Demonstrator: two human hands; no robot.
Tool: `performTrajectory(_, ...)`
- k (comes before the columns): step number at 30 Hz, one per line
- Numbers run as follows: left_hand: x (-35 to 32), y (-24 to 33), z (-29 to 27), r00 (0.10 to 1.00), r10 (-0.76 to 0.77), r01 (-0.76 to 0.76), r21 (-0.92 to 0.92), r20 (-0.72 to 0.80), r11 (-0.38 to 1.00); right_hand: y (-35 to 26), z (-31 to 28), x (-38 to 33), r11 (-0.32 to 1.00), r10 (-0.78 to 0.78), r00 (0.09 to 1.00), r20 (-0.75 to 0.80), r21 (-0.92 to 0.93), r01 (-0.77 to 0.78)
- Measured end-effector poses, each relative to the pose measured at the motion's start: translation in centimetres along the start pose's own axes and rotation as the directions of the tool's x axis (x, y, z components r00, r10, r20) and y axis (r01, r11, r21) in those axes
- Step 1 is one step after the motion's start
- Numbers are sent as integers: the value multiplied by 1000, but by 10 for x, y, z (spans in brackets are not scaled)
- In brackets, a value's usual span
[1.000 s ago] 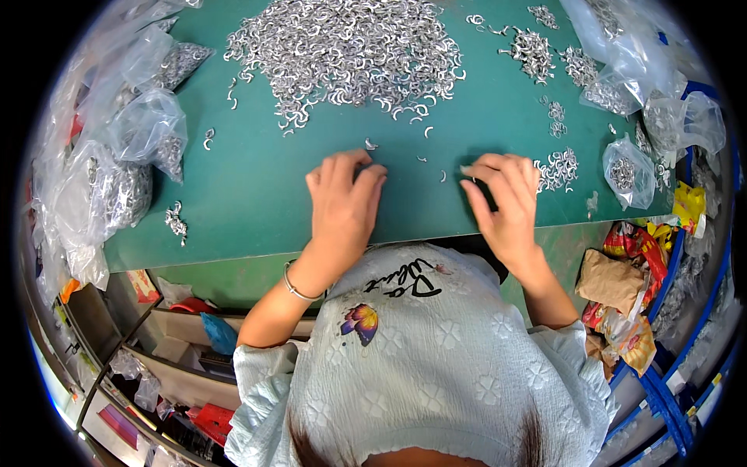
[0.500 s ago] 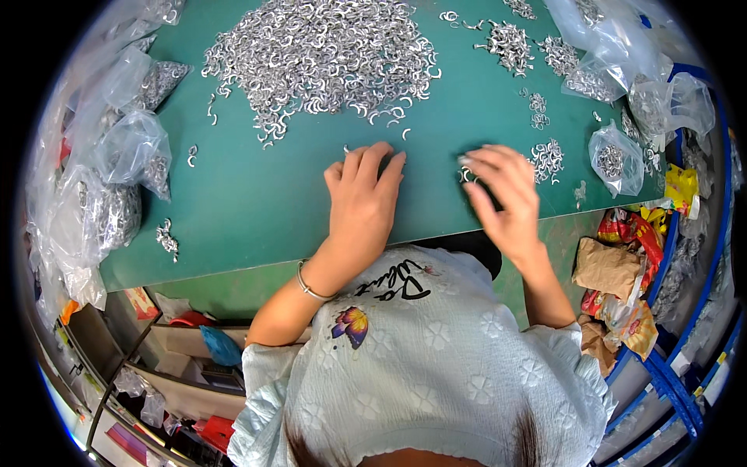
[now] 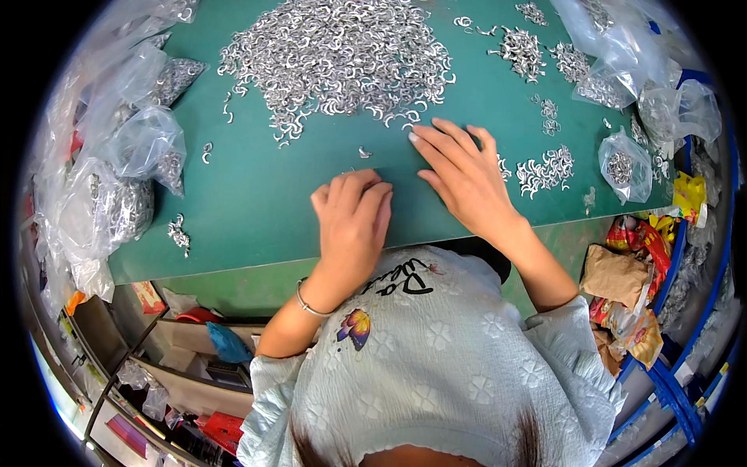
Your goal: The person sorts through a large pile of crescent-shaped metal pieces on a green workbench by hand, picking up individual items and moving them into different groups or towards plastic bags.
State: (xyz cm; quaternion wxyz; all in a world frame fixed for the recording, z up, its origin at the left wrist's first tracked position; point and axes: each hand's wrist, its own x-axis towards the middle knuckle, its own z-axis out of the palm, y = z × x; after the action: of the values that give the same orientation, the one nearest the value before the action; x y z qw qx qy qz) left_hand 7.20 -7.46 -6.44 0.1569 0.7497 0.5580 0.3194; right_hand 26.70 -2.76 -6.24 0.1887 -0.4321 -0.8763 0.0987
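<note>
A big heap of small silver crescent-shaped metal pieces [image 3: 342, 58] spreads over the far middle of the green table [image 3: 257, 194]. My left hand [image 3: 348, 218] rests low on the table near its front edge, fingers curled down and thumb drawn in beside them. Whatever may be under those fingertips is hidden. Just beyond that hand lies a small group of loose pieces [image 3: 364, 152]. My right hand [image 3: 467, 175] reaches toward the heap's near edge with fingers stretched out, its fingertips beside a few outlying pieces. Nothing shows in its grasp. A flat cluster of crescents [image 3: 545, 171] lies to its right.
Clear plastic bags of pieces [image 3: 117, 202] crowd the table's left side. More bags [image 3: 622, 163] and small piles [image 3: 520, 53] sit at the right. A little pile [image 3: 179, 233] lies near the left front. Blue shelving [image 3: 677, 397] stands beyond the right edge.
My right hand has swung left from the flat cluster toward the heap. My left hand has drawn back toward me, uncovering loose pieces. The view has shifted slightly.
</note>
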Motion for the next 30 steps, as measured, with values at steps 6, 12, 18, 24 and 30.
performTrajectory(6,-3,-23,-17,981,-131,141,65,-141,988,-4,-7,-15,992,87,995,38,86,-90)
performTrajectory(12,-3,-48,-21,969,-161,188,138,-186,972,-10,3,2,998,34,989,141,-50,-27)
performTrajectory(18,0,-32,-19,985,-142,148,55,-101,988,-12,-7,-21,979,45,986,157,189,-75)
performTrajectory(24,-2,-31,-12,994,-95,97,34,-51,995,-33,10,23,984,-76,979,187,171,43)
performTrajectory(30,-7,-38,-21,974,-194,205,93,-114,974,-28,5,5,974,-69,991,118,222,42)
